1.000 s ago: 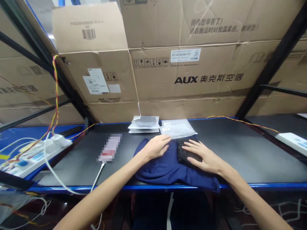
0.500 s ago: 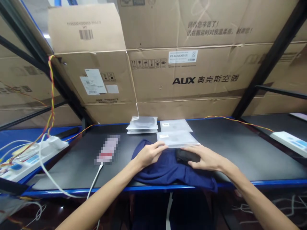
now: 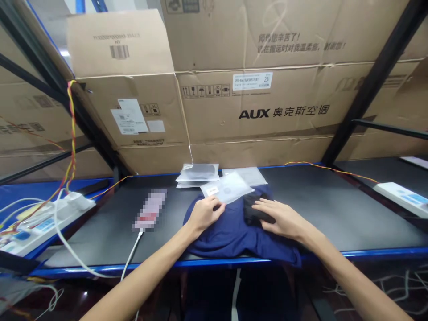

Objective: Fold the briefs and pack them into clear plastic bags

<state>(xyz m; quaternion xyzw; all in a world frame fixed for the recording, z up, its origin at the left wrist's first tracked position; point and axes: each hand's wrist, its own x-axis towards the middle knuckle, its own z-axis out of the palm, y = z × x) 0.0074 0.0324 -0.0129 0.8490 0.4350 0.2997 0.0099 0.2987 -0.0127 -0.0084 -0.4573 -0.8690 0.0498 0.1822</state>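
Observation:
My left hand (image 3: 206, 217) pinches the near edge of a frosted plastic pouch (image 3: 230, 187) with a small white label. The pouch is tilted, its right end turned away from me. My right hand (image 3: 282, 218) is closed around a dark black item (image 3: 252, 208), fingers on top and thumb at its near side; its exact kind is unclear. Both hands are over a dark blue cloth (image 3: 224, 236) spread on the bench. Another pouch (image 3: 256, 176) lies just behind the held one. Left of it sits a small stack of similar pouches (image 3: 198, 173).
A grey mat (image 3: 321, 209) covers the bench, which has a blue front edge (image 3: 374, 255). At the left, a blurred phone-like item (image 3: 152, 209) has a white cable (image 3: 132, 254). Power strips (image 3: 43, 223) stand at both sides. Large cardboard (image 3: 214, 111) closes off the back.
The labelled pouch has swung left and turned at an angle in my left hand. My right fingers have come off its edge and now lie over the black item.

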